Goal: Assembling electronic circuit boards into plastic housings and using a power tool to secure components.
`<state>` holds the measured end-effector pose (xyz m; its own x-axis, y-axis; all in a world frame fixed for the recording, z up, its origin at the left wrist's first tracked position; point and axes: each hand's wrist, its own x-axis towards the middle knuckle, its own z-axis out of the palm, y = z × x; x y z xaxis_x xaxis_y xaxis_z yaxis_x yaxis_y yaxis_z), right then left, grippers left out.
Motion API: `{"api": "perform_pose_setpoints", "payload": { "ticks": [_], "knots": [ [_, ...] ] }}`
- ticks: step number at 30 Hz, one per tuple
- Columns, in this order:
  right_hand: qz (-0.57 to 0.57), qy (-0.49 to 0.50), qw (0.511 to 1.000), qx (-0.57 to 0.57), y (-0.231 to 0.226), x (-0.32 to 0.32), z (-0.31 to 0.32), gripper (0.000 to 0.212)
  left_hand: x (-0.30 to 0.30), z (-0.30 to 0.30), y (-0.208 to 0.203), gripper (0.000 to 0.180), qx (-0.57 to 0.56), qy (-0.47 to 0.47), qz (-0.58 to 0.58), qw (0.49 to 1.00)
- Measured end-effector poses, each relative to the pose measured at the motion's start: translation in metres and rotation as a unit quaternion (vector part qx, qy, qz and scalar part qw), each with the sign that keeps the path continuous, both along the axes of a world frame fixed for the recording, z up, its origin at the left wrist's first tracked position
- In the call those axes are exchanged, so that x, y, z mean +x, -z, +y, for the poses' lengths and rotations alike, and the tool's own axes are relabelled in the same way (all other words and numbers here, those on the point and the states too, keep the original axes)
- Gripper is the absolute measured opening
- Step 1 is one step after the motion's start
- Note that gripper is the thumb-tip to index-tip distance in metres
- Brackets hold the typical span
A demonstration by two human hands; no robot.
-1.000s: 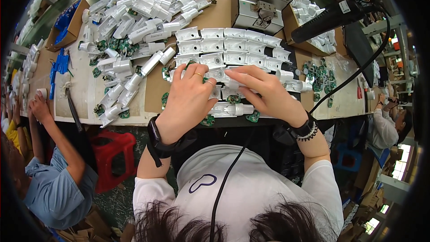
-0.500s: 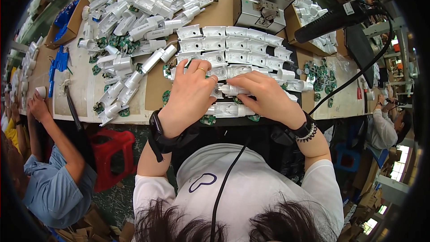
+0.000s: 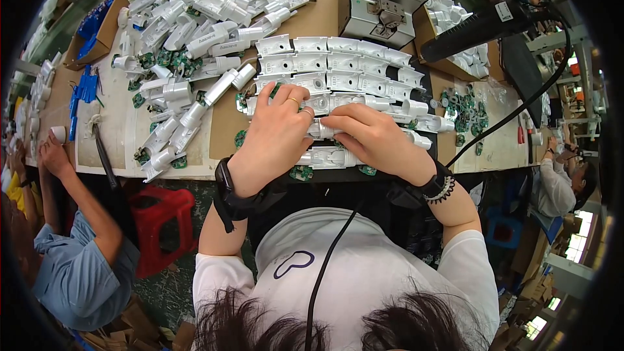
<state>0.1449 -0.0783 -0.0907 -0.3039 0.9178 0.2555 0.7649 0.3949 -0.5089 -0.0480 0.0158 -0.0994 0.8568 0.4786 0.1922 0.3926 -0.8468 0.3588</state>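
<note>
My left hand (image 3: 274, 138) is bent over the rows of white plastic shells, its index finger and thumb curled round the left end of a white plastic housing (image 3: 320, 131). From the other side my right hand (image 3: 376, 136) pinches the same housing, with thumb and fingertips close together. Much of that piece is hidden under my fingers. Beyond my hands lie curved rows of open half shells (image 3: 344, 64) on a dark mat. Nearer me runs another row of white housings (image 3: 325, 158), with green circuit boards (image 3: 302, 173) beside it.
A heap of white housings (image 3: 214, 10) and green boards covers the left of the table. At the back stands a grey-white machine (image 3: 380, 10), beside a cardboard box (image 3: 426, 36) of white parts. A black cylindrical tool (image 3: 478, 31) with a cable overhangs the right. A co-worker (image 3: 84, 253) sits at left.
My right hand has shifted slightly left, closer to my left hand, covering more of the housing. The left hand stays nearly still. The black tool has swung slightly left.
</note>
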Motion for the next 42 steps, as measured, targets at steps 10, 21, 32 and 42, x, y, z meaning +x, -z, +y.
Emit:
{"api": "perform_pose_setpoints", "payload": {
  "ticks": [10,21,32,42],
  "knots": [
    [-0.053,-0.014,0.998,-0.007,-0.008,-0.003,0.006,0.028,-0.001,0.001,-0.001,0.031,0.001,0.003,-0.003,1.000],
    [-0.086,-0.027,0.995,0.032,-0.005,-0.005,0.010,0.026,-0.002,0.004,0.000,0.031,-0.001,0.008,-0.001,1.000],
    [-0.108,-0.030,0.993,0.020,-0.009,-0.008,0.013,0.026,-0.004,0.004,0.000,0.035,-0.016,0.003,0.002,1.000],
    [-0.077,0.029,0.991,0.110,-0.026,0.004,-0.012,0.036,0.000,0.004,0.000,0.038,-0.012,0.018,-0.030,0.999]
  ]
}}
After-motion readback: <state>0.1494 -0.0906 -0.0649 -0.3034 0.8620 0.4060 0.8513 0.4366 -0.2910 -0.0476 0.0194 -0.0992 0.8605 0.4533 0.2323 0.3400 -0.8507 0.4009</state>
